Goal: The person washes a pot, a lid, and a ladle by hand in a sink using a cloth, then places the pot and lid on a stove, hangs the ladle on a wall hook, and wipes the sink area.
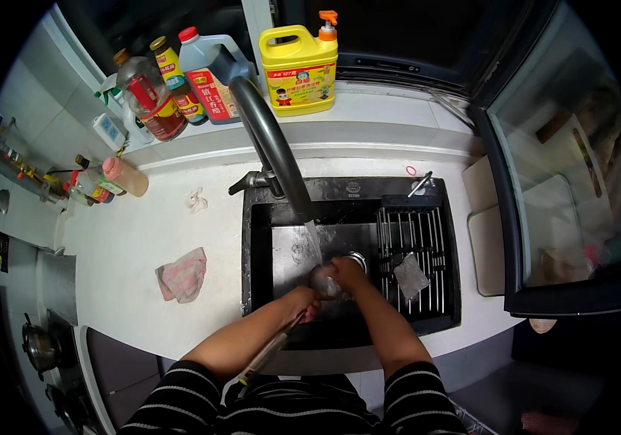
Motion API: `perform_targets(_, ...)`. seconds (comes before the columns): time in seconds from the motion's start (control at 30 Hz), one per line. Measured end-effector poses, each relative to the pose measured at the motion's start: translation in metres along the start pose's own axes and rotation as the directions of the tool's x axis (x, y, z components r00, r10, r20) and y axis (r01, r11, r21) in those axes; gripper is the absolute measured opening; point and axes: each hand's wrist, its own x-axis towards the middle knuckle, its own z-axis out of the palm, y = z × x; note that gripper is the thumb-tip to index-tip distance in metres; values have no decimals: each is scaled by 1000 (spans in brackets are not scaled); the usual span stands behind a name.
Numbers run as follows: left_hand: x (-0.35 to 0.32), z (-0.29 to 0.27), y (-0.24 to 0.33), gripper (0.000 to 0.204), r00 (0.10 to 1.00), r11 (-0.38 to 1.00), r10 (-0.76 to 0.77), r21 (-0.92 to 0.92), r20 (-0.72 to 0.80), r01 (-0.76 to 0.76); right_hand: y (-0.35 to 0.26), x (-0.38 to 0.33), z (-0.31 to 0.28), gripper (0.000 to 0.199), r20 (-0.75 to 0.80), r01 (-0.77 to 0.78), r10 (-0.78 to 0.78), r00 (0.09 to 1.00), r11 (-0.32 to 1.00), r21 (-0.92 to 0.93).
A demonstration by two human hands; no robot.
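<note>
Over the black sink, my left hand is closed round the handle of a long-handled ladle-like utensil. Its handle slants down toward my body and ends in a yellowish tip. My right hand is closed at the rounded head, fingers pressed on its surface; those fingers partly hide it, so its exact kind is unclear. Water runs from the dark faucet onto the head. Just right of my right hand, a greyish scrubbing pad lies on the metal drying rack.
A crumpled pink-and-white cloth lies on the white counter left of the sink. A yellow jug with an orange pump and several bottles stand on the ledge behind. At the right, an open window pane juts over the counter.
</note>
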Motion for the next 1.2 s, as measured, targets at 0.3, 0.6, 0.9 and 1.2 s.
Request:
perform_targets(0.3,23,-19,6,29,985,999,-17,-41,-171,10,-39,17,-3,38,-53,16,-20,998,997,-72)
perform_targets(0.6,13,1,14,23,998,994,25,-107,52,-19,-15,22,-13,38,-98,-70,61,993,993,-93)
perform_targets(0.9,21,-28,24,15,997,925,70,-374,17,-58,-9,3,12,56,-390,194,-214,896,977,-90)
perform_targets(1.2,25,-8,37,42,922,916,297,-198,-249,-348,-103,-63,-29,23,-459,436,-211,863,770,466)
